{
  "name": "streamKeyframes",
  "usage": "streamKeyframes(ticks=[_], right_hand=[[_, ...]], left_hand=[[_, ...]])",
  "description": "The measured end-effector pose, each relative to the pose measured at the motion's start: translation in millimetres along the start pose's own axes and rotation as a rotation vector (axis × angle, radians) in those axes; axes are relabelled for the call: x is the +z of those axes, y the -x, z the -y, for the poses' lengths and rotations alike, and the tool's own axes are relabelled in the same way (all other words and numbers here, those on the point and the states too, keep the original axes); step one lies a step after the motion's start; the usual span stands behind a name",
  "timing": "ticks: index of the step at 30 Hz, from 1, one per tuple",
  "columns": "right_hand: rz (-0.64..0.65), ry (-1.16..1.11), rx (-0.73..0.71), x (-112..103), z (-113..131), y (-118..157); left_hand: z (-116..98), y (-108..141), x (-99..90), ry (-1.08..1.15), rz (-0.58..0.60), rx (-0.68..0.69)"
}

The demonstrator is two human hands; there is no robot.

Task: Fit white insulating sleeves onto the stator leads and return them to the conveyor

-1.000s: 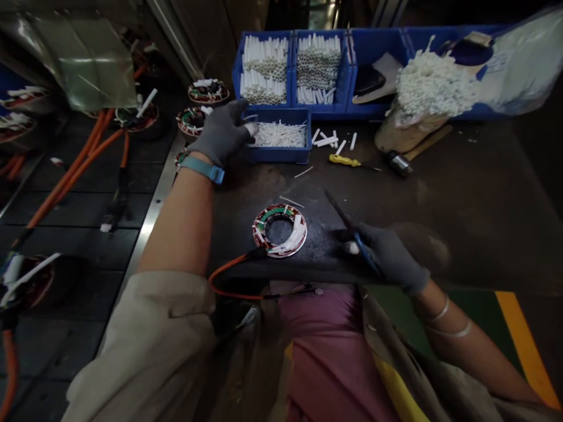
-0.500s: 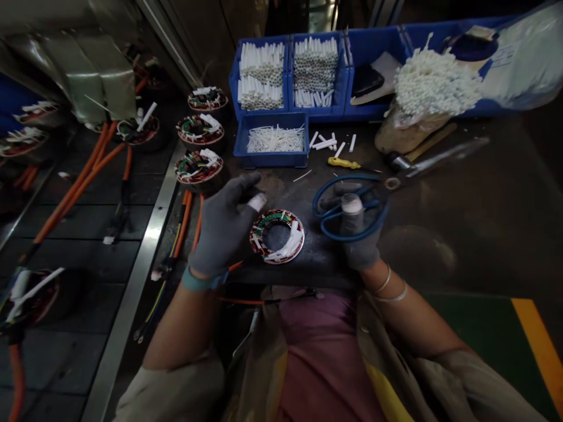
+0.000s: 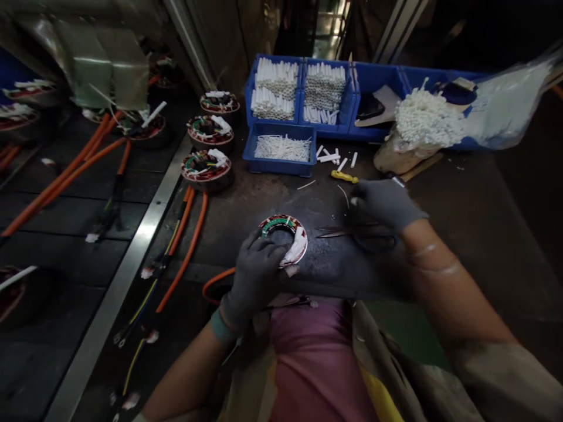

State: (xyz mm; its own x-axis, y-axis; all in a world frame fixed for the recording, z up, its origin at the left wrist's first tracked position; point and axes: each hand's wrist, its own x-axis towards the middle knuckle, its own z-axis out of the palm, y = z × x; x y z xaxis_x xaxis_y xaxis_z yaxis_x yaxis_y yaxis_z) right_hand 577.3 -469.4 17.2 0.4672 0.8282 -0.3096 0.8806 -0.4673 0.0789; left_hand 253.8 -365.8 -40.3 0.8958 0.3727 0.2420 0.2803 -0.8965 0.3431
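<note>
A ring-shaped motor stator [image 3: 300, 249] with copper windings, green wires and white sleeving lies on the dark bench in front of me. My left hand [image 3: 261, 264], in a grey glove, grips its near left side, fingers curled over the rim. My right hand [image 3: 387, 202], also gloved, is off to the right, close to a yellow-handled screwdriver [image 3: 344, 176]; its fingers are blurred. A thin white tie [image 3: 344, 196] shows beside those fingertips, and I cannot tell if they touch it. Below that hand, scissors [image 3: 334, 232] lie on the bench, blades pointing left.
Blue bins [image 3: 303, 94] of white tubes stand at the back, with a small blue tray [image 3: 279, 166] of white ties before them. A bundle of white cords [image 3: 426, 120] sits at back right. More stators [image 3: 206, 170] with orange cables [image 3: 193, 249] line the left.
My right hand has let go of the scissors, now on the bench, and moved up and right. My left hand has come down onto the stator.
</note>
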Motion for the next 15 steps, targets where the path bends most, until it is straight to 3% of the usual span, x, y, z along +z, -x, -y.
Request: streamKeyframes(ticks=[2,4,8,10,12,14,15], right_hand=[[-0.071,0.027,0.115,0.9,12.0,-29.3],[-0.037,0.063,0.147,5.8,25.3,-47.9],[-0.034,0.012,-0.053,5.5,40.6,-54.6],[-0.154,-0.141,-0.164,-6.7,45.0,-55.0],[-0.351,-0.298,-0.201,-24.4,47.6,-61.0],[-0.466,-0.306,-0.113,-40.7,46.0,-72.5],[-0.440,-0.243,-0.027,-46.0,43.2,-78.8]], left_hand=[[-4.6,2.0,2.9,-0.012,-0.069,0.023],[-8.2,4.3,5.2,-0.019,-0.147,0.033],[-12.0,6.8,11.1,-0.027,-0.274,0.031],[-12.6,6.6,13.1,-0.024,-0.308,0.033],[-13.1,6.2,13.8,-0.012,-0.310,0.027],[-14.0,6.2,13.7,-0.002,-0.305,0.010],[-14.7,6.5,13.7,0.002,-0.312,0.003]])
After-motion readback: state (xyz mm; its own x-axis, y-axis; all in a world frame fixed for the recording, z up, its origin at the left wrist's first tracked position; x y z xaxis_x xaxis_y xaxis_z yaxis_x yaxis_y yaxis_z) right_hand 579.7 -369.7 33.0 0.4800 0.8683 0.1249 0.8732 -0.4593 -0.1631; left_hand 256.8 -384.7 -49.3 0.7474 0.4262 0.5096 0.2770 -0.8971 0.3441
